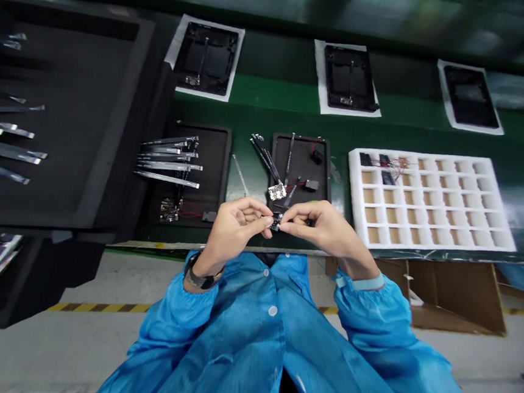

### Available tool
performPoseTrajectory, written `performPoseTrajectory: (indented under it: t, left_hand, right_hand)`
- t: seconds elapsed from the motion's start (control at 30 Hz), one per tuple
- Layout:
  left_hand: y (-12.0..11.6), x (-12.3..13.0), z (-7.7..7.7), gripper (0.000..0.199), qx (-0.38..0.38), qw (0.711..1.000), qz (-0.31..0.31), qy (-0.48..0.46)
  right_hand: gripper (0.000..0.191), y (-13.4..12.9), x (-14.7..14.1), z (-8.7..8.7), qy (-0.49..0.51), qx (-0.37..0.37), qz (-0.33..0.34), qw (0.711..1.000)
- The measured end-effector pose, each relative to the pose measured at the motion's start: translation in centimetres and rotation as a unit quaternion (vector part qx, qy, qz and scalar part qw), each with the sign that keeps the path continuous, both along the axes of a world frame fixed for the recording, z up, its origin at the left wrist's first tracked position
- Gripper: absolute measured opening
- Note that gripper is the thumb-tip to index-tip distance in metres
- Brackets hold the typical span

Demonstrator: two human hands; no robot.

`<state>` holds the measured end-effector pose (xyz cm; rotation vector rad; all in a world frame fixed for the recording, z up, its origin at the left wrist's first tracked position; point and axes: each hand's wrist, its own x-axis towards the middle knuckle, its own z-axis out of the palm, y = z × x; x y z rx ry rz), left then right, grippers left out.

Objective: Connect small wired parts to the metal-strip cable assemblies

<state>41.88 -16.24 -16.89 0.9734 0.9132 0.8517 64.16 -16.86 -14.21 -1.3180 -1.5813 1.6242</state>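
Note:
My left hand (pixel 236 225) and my right hand (pixel 323 226) meet over the near edge of the green bench and pinch one small dark circuit part (pixel 276 221) between their fingertips. Just beyond them lies a black tray (pixel 322 165) holding a small pale board (pixel 277 192), black flat cables (pixel 265 154) and small parts with red wires. Both arms are in blue sleeves, and a dark watch sits on my left wrist.
A white foam grid tray (pixel 431 199) with a few parts stands to the right. A second black tray (pixel 209 173) with flat cables (pixel 171 161) lies to the left. Devices on white sheets (pixel 207 57) line the far belt. A large black tray (pixel 53 111) sits at far left.

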Motion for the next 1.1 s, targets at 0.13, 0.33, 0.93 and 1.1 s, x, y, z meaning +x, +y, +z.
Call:
performPoseTrajectory:
  t: [0.13, 0.33, 0.93, 1.1]
  left_hand:
    - [-0.1, 0.1, 0.0, 0.020, -0.010, 1.000, -0.009, -0.009]
    - [-0.1, 0.3, -0.1, 0.023, -0.017, 1.000, -0.010, 0.000]
    - [1.0, 0.2, 1.9, 0.009, 0.095, 0.989, -0.032, 0.109]
    - [1.8, 0.8, 4.9, 0.012, 0.224, 0.949, -0.031, 0.218]
  right_hand:
    - [0.036, -0.1, 0.4, -0.7, 0.013, -0.013, 0.003, 1.000]
    - [0.036, -0.2, 0.7, -1.3, 0.020, -0.018, 0.007, 1.000]
    - [0.042, -0.1, 0.5, -1.8, 0.081, -0.040, 0.010, 0.996]
    - [0.038, -1.2, 1.5, -2.5, 0.065, 0.014, -0.040, 0.997]
